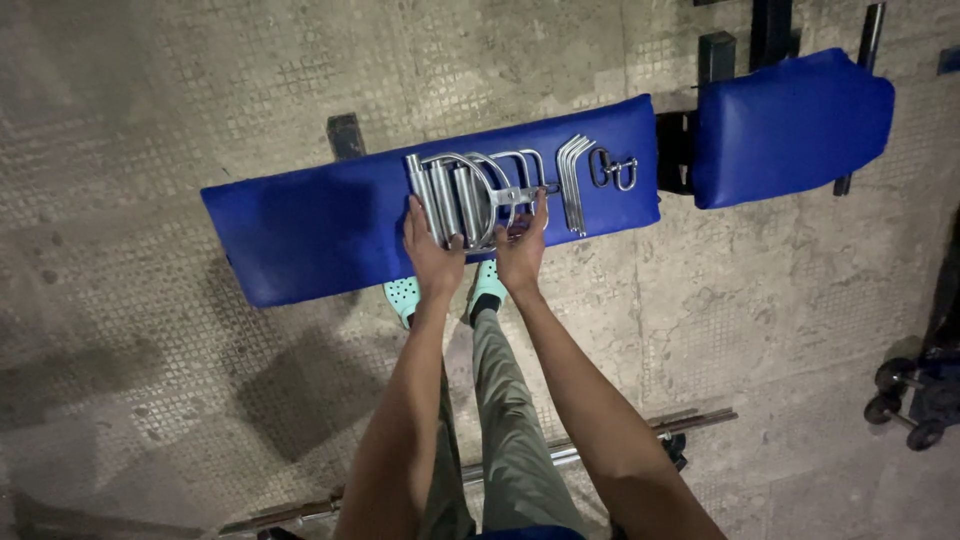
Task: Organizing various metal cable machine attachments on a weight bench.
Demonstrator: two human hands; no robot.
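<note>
The long blue padded bench (pixel 330 225) carries a bunch of shiny metal cable handles (pixel 470 190), lying flat so they stay put. The left hand (pixel 432 250) and right hand (pixel 522 245) rest on them, fingers open, steadying the pile.

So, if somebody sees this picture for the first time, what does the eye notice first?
Probably the bright blue padded bench across the middle, against the grey concrete floor. Next, the shiny metal handles lying on it, with the left hand and the right hand resting on them. A barbell lies on the floor behind the person's legs.
</note>
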